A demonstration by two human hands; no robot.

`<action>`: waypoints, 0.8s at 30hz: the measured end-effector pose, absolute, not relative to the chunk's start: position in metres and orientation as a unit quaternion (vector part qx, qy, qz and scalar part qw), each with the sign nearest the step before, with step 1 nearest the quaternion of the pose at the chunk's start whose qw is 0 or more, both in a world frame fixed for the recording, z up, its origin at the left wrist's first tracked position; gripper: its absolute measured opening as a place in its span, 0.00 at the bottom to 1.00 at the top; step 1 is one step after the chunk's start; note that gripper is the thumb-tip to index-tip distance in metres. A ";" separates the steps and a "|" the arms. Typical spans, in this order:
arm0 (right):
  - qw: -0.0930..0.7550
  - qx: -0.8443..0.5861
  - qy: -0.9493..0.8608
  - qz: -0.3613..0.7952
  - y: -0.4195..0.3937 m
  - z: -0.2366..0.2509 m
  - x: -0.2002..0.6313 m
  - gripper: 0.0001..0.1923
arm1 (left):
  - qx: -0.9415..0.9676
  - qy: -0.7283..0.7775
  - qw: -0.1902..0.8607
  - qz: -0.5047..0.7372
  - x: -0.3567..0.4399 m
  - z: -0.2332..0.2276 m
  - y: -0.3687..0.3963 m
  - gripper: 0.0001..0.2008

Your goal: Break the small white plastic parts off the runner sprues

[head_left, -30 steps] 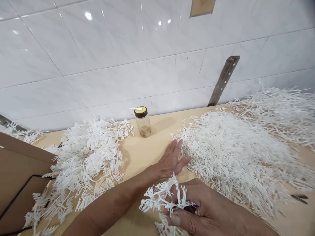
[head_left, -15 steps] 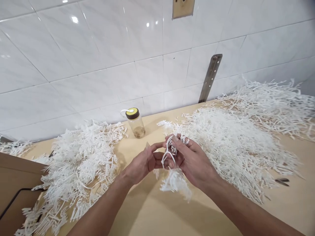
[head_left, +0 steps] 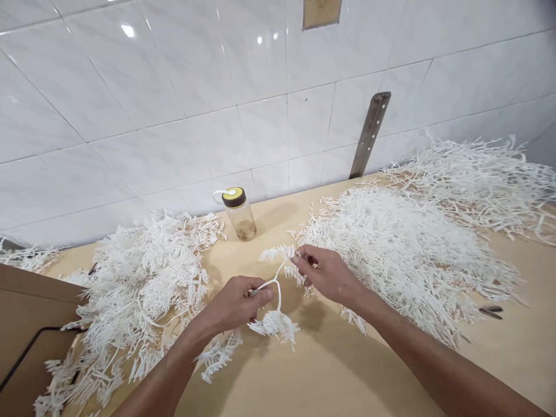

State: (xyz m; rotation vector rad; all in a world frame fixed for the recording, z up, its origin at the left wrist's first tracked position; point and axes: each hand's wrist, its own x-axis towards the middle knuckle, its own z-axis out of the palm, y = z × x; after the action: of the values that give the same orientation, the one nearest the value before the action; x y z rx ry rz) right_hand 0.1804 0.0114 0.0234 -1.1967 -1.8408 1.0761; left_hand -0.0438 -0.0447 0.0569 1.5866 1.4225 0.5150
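Note:
Between my hands is a white branched sprig (head_left: 276, 281), apparently plastic, with a forked stem and feathery tips. My left hand (head_left: 240, 302) pinches its stem between thumb and fingers. A feathery tuft (head_left: 275, 325) hangs from one fork, just right of my left thumb. My right hand (head_left: 324, 272) has its fingertips closed on the upper branch, near the tip that points left. Another white tuft (head_left: 219, 354) shows below my left wrist; whether it belongs to the same sprig is hidden.
Heaps of similar white sprigs lie on the left (head_left: 147, 284) and right (head_left: 403, 249) of the wooden table (head_left: 278, 382). Behind stands a clear bottle (head_left: 241, 217) with a yellow-black lid. Dark snips (head_left: 490, 313) lie far right. A cardboard box (head_left: 35, 324) and metal bracket (head_left: 371, 136) flank the table.
My hands have moved apart, the left one down and left. The bunched sprig is now spread out, its fork and feathery tips showing between them.

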 end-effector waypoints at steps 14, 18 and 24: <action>0.378 -0.445 -0.663 0.468 0.003 -0.006 0.178 0.14 | 0.494 0.496 0.655 0.285 -0.008 0.030 -0.012 0.22; 0.370 -0.450 -0.639 0.502 0.002 -0.011 0.180 0.16 | 0.431 0.526 0.649 0.342 0.002 0.013 -0.007 0.23; 0.381 -0.455 -0.608 0.527 0.000 -0.015 0.181 0.18 | 0.429 0.525 0.610 0.409 0.000 -0.005 -0.006 0.21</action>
State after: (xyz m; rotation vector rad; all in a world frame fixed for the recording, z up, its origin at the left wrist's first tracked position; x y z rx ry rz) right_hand 0.1805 0.0003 -0.0155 -1.1611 -1.5530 1.3451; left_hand -0.0001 -0.0057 -0.0048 0.9911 1.2127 0.9454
